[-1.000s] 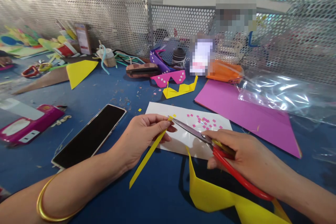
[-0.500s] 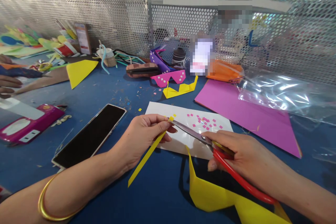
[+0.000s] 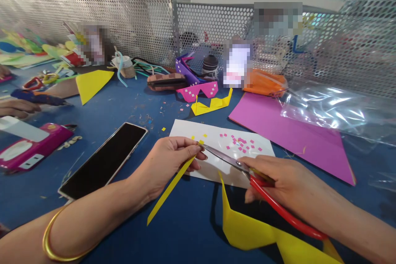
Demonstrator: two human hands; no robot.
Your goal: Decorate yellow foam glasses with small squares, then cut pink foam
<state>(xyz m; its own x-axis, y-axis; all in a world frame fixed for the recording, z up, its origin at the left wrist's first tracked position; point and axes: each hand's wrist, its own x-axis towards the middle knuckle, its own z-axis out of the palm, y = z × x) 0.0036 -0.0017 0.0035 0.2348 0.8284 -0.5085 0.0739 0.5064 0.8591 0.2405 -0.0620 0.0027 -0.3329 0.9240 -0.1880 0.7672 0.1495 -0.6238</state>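
Note:
My left hand [image 3: 168, 163] pinches the top end of a narrow yellow paper strip [image 3: 168, 192] that slants down to the left. My right hand [image 3: 286, 183] grips red-handled scissors [image 3: 247, 169], whose blade tips meet the strip's upper end at my left fingertips. Under the blades lies a white sheet [image 3: 216, 165] dotted with several tiny pink squares [image 3: 243, 143] and a few yellow ones [image 3: 198, 136]. A folded yellow paper shape [image 3: 256, 231] lies on the blue table below my right hand.
A black phone [image 3: 105, 161] lies left of my left hand, a pink case [image 3: 29, 152] further left. A magenta sheet [image 3: 291, 134] and clear plastic [image 3: 337, 111] lie at right. Pink paper glasses [image 3: 199, 90] sit at the back. Another person's hand [image 3: 17, 107] holds a blue tool at far left.
More small yellow squares now lie on the white sheet. The yellow strip has slid slightly down-left. At far left, another person's hand with a blue tool has come into view.

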